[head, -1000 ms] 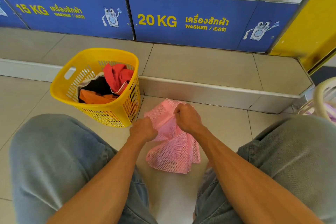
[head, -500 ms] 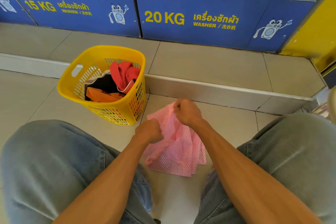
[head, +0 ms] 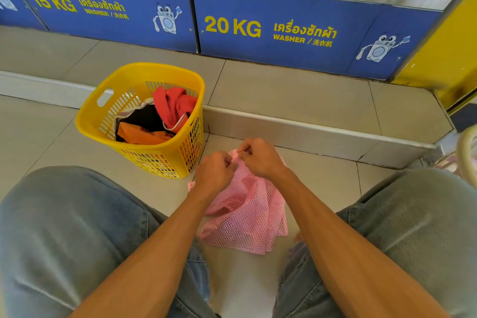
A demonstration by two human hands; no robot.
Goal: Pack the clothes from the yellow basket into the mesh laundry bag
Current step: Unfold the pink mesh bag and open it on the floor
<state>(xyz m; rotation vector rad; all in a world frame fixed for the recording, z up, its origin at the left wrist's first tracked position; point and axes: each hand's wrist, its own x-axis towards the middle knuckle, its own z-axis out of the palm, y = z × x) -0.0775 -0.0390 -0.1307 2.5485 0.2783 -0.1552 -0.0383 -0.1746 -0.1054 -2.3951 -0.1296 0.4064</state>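
I pinch the mesh laundry bag (head: pixel 247 214) rim with left hand (head: pixel 214 171) and right hand (head: pixel 259 156), both clamped, and should spread wide (clothes (head: pixel 165 116) wait in yellow basket (head: pixel 144 155), far left).

The person wears faded light-blue denim jeans (head: pixel 59 227), the cloth creased and paler along the folds, with a stitched seam on each leg. Both forearms are bare, with no sleeves, watch or rings in sight.

Left blue panel (head: pixel 103 10): "15 KG WASHER"; right blue panel (head: pixel 284 31): "20 KG WASHER", Thai script
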